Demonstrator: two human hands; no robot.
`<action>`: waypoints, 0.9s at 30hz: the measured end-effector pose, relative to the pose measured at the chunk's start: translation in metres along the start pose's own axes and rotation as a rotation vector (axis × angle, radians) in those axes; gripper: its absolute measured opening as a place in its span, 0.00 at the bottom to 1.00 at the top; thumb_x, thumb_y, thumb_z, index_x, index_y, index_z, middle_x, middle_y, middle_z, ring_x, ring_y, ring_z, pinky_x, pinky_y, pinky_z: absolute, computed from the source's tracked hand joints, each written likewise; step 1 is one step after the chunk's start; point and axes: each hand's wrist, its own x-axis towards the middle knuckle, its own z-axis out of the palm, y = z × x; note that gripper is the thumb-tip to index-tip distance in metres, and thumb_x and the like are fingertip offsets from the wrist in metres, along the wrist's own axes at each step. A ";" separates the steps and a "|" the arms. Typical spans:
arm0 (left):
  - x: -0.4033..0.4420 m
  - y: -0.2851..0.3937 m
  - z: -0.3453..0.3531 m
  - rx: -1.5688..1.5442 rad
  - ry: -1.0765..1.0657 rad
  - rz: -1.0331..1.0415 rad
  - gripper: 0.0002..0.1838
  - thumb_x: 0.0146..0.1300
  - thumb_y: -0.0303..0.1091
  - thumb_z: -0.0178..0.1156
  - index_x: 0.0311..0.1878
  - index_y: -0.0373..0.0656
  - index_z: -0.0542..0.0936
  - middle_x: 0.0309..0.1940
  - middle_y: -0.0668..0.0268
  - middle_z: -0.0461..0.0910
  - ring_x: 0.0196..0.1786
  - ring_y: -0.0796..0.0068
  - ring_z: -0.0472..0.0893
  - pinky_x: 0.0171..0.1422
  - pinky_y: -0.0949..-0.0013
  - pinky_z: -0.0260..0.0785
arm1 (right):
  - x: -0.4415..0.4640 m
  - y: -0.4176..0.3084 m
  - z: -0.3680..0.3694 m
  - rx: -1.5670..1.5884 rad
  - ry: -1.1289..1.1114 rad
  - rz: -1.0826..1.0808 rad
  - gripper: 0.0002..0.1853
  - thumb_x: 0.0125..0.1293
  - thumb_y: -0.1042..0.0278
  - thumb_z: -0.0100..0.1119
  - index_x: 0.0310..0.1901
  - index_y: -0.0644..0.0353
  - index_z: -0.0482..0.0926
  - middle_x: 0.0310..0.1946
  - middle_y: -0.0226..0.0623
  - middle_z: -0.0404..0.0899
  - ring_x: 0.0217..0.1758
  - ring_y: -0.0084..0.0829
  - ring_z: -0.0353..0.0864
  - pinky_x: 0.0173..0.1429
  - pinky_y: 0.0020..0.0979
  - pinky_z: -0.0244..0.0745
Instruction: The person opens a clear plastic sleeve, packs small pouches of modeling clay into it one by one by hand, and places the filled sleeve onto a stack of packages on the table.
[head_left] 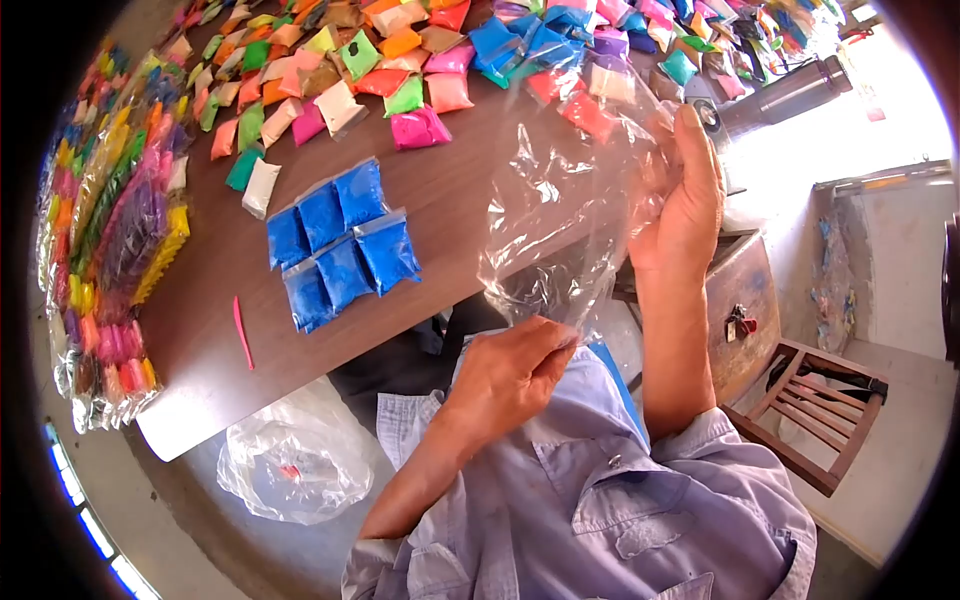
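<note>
A large clear plastic bag (550, 190) hangs between my two hands, over the table's front edge. My left hand (515, 375) is closed on its lower end, fingers pinched together. On the right, my right hand (685, 190) is raised at the bag's upper side, its thumb pointing up; its fingers are partly hidden behind the film. Several blue packets (345, 240) lie in two rows on the brown table (440, 200), left of the bag. A thin pink strip (243, 333) lies near the table's left front.
Many small coloured packets (400, 60) cover the back of the table. Large bags of coloured pieces (130, 230) stand at the left. A metal cylinder (785, 98) is at the upper right, a wooden chair (820, 405) at the lower right, and a clear bag (295, 455) below the table.
</note>
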 end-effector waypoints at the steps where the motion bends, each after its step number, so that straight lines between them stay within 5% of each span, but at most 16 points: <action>1: -0.001 0.000 -0.004 -0.029 -0.003 0.025 0.10 0.67 0.26 0.75 0.50 0.42 0.86 0.48 0.56 0.90 0.32 0.69 0.89 0.36 0.68 0.80 | 0.004 -0.003 -0.004 -0.023 -0.006 -0.002 0.09 0.78 0.62 0.73 0.43 0.57 0.87 0.34 0.29 0.89 0.25 0.14 0.75 0.27 0.19 0.62; 3: -0.004 0.004 -0.010 -0.059 -0.005 0.052 0.08 0.69 0.25 0.73 0.48 0.41 0.86 0.47 0.57 0.90 0.31 0.68 0.88 0.35 0.67 0.79 | 0.016 0.000 -0.019 -0.008 -0.049 0.027 0.08 0.78 0.63 0.73 0.45 0.58 0.88 0.36 0.29 0.89 0.28 0.15 0.77 0.27 0.20 0.64; 5: -0.007 0.015 -0.017 -0.208 -0.030 -0.130 0.07 0.68 0.25 0.73 0.45 0.42 0.84 0.47 0.58 0.90 0.34 0.55 0.89 0.38 0.62 0.82 | 0.021 0.002 -0.020 -0.077 0.012 0.019 0.09 0.78 0.61 0.73 0.47 0.58 0.89 0.39 0.29 0.90 0.29 0.16 0.78 0.28 0.20 0.65; 12: -0.017 0.013 -0.020 -0.116 -0.149 -0.070 0.06 0.71 0.28 0.71 0.46 0.43 0.82 0.42 0.55 0.90 0.33 0.58 0.90 0.37 0.60 0.81 | 0.031 0.015 -0.042 -0.276 -0.001 -0.024 0.14 0.82 0.54 0.69 0.49 0.57 0.89 0.30 0.19 0.78 0.27 0.11 0.69 0.28 0.18 0.61; 17: -0.035 0.002 -0.018 -0.139 -0.038 -0.314 0.08 0.74 0.31 0.71 0.51 0.42 0.84 0.33 0.57 0.90 0.34 0.59 0.91 0.40 0.59 0.83 | 0.041 0.024 -0.058 -0.314 0.078 -0.093 0.13 0.85 0.58 0.64 0.47 0.59 0.88 0.27 0.19 0.76 0.24 0.11 0.67 0.26 0.18 0.60; 24: -0.043 -0.004 -0.009 -0.055 0.091 -0.187 0.12 0.73 0.33 0.75 0.53 0.41 0.85 0.36 0.53 0.92 0.35 0.59 0.94 0.39 0.63 0.85 | 0.039 0.034 -0.065 -0.610 0.080 -0.264 0.12 0.87 0.62 0.59 0.48 0.61 0.85 0.31 0.28 0.86 0.24 0.15 0.74 0.27 0.22 0.66; 27: -0.048 -0.004 -0.010 -0.090 0.076 -0.283 0.12 0.72 0.32 0.75 0.52 0.40 0.85 0.36 0.54 0.93 0.37 0.59 0.95 0.42 0.64 0.86 | 0.035 0.034 -0.063 -0.591 0.063 -0.211 0.12 0.87 0.62 0.57 0.50 0.62 0.84 0.33 0.33 0.90 0.24 0.17 0.76 0.27 0.22 0.67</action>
